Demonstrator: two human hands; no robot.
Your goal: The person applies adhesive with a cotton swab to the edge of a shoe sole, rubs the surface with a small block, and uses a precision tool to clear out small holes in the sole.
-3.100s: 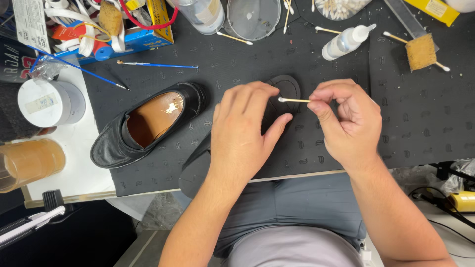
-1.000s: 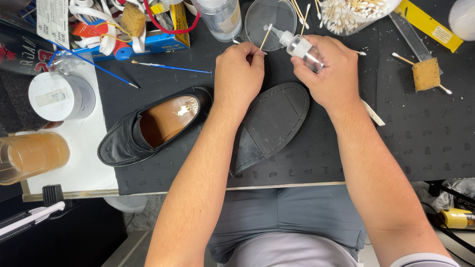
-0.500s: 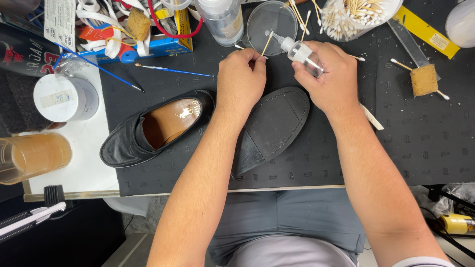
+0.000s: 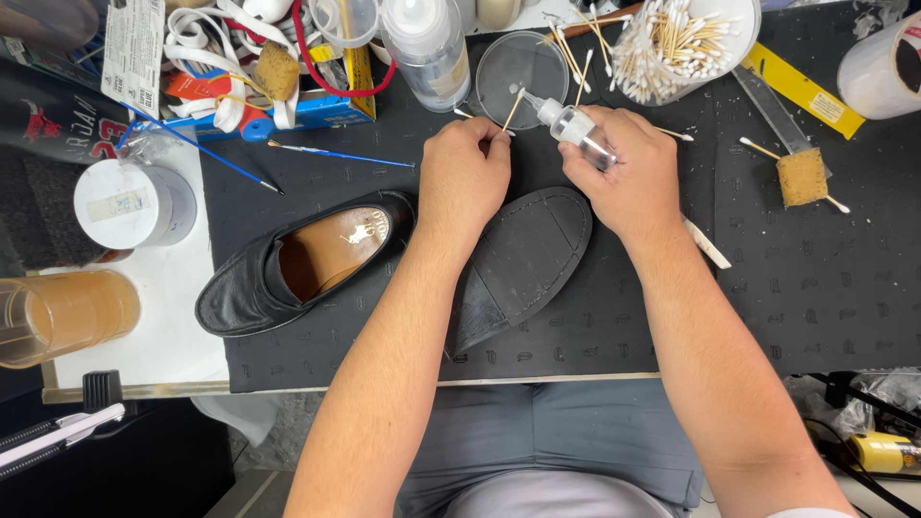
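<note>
Head view: both hands meet over a small clear dish at the back of the black mat.

The left hand (image 4: 465, 173) pinches a cotton swab (image 4: 512, 108) between its fingertips, its tip slanting up over the dish (image 4: 523, 65). The right hand (image 4: 628, 173) is closed around a small clear dropper bottle (image 4: 574, 125), nozzle aimed at the swab's tip. An upturned shoe (image 4: 523, 264) lies sole-up just below both hands; a second black shoe (image 4: 302, 259) lies to its left.
</note>
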